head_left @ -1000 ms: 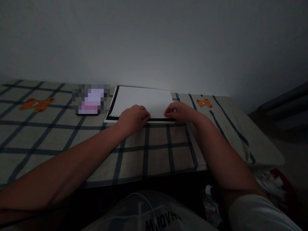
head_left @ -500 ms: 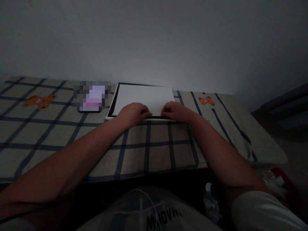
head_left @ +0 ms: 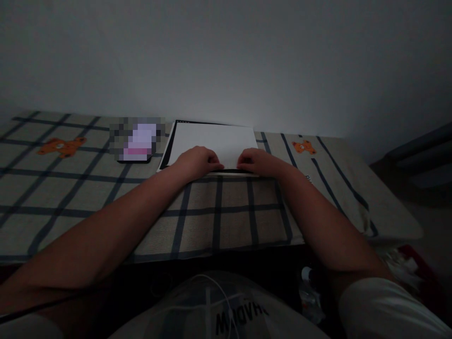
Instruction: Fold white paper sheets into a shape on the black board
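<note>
On the checked tablecloth (head_left: 197,219), white sheet (head_left: 215,141) lies atop a black-edged pad (head_left: 168,150). Left hand (head_left: 197,162) and right hand (head_left: 260,162) at its near edge, digits bunched; whether they grip paper, cannot tell. Risk: uneven pull could skew or crease the sheet.

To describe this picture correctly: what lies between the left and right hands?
In the head view, white paper lies between the left hand and the right hand, with a black strip along its near edge.

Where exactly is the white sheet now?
In the head view, the white sheet lies centrally, right of the pixelated device, with left hand and right hand at its near edge.
</note>
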Motion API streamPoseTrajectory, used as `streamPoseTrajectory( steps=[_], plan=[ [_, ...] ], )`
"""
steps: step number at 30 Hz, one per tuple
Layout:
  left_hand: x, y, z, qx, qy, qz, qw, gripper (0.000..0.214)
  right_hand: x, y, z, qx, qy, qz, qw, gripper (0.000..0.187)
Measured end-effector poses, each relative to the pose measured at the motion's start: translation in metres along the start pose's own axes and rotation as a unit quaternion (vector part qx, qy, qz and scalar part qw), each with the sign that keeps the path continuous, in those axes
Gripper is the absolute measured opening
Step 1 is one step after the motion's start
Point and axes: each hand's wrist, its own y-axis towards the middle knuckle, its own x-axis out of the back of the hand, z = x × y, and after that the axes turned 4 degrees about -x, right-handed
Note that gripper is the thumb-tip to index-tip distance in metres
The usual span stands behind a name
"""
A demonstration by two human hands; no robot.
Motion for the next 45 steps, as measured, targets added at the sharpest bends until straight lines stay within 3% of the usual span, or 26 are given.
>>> streamPoseTrajectory(
  steps=[4, 8, 13, 23, 36, 45],
  plan=[
    [0.001, -0.003, -0.006, -0.016, 0.039, -0.014, 0.999, 0.032, -0.001, 0.001, -0.002, -0.001, 0.013, 0.006, 1.000, 0.019],
    [-0.002, -0.009, -0.017, -0.138, 0.146, -0.060, 0.978, 0.023, -0.001, 0.003, -0.004, 0.003, 0.022, 0.010, 1.000, 0.019],
    [-0.017, -0.018, -0.030, -0.243, 0.247, -0.051, 0.937, 0.030, -0.001, 0.005, -0.004, 0.013, 0.021, 0.016, 1.000, 0.020],
    [-0.019, -0.030, -0.049, -0.200, 0.273, -0.028, 0.941, 0.035, -0.002, 0.006, -0.007, 0.025, 0.031, 0.005, 0.999, 0.018],
    [-0.026, -0.026, -0.049, -0.196, 0.273, -0.051, 0.940, 0.027, -0.002, 0.007, -0.016, 0.023, 0.106, 0.013, 0.994, 0.020],
    [-0.029, -0.028, -0.047, -0.209, 0.270, -0.061, 0.938, 0.042, -0.003, 0.006, -0.016, 0.021, 0.116, 0.035, 0.992, 0.022]
  ],
)
